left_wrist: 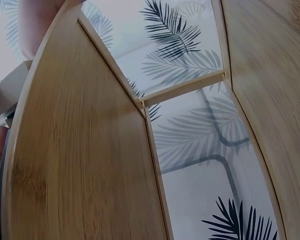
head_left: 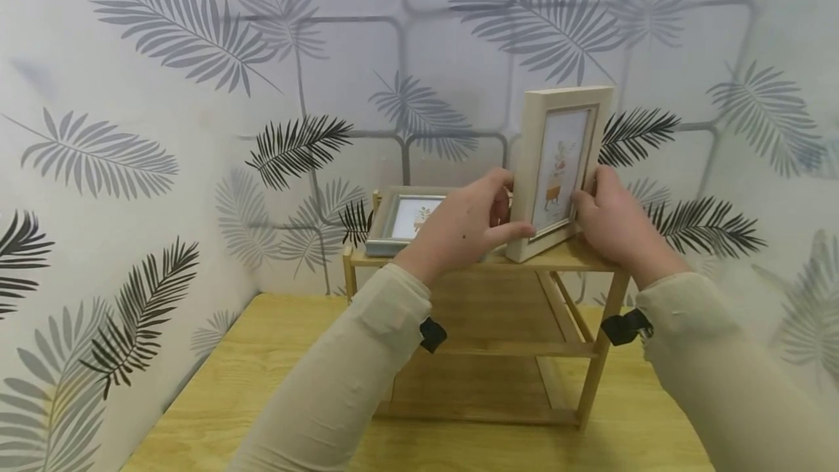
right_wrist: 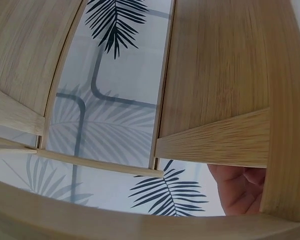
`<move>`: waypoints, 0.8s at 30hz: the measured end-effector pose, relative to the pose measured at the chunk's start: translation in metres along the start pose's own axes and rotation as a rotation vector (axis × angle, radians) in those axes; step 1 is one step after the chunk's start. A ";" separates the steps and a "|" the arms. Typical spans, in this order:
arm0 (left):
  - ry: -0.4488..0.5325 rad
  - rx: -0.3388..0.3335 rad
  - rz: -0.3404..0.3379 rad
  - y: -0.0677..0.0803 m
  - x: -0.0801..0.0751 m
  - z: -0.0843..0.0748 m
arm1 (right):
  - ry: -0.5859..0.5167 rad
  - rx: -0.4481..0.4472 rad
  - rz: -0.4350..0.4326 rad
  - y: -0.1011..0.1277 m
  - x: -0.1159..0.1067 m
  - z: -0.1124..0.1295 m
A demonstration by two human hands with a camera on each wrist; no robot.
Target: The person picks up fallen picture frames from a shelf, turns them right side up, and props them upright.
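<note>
A tall cream picture frame [head_left: 560, 166] stands upright on the top of a small bamboo shelf rack [head_left: 577, 257]. My left hand [head_left: 468, 228] grips the frame's left edge low down, thumb in front. My right hand [head_left: 609, 217] grips the right edge at the same height. A lower grey frame [head_left: 409, 218] leans at the back left of the same shelf top, just behind my left hand. The wrist views mostly show the shelf's wooden underside [left_wrist: 85, 150], with a sliver of the cream frame [left_wrist: 7, 92] and part of my right hand [right_wrist: 240, 187].
The rack stands on a light wooden table [head_left: 262, 377] pushed into a corner of walls papered with a leaf pattern [head_left: 164, 130]. Two lower shelves [head_left: 498, 348] of the rack hold nothing that shows.
</note>
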State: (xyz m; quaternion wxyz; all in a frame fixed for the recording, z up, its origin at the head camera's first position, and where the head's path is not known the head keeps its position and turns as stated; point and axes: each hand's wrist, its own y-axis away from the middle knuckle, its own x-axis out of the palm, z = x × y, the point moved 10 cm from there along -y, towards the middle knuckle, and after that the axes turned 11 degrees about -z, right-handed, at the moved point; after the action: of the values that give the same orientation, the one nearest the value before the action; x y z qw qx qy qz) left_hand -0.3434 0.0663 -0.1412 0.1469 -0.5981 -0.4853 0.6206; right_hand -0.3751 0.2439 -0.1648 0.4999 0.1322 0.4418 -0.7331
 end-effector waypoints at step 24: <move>0.223 -0.191 0.111 -0.009 0.019 -0.013 | 0.052 -0.021 0.020 -0.008 -0.002 0.004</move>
State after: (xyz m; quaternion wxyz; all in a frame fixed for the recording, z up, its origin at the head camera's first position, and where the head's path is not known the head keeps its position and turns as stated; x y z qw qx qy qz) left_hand -0.3399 0.0911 -0.1436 0.1080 -0.7004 -0.4890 0.5086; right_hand -0.3807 0.2431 -0.1573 0.4967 0.1505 0.4610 -0.7198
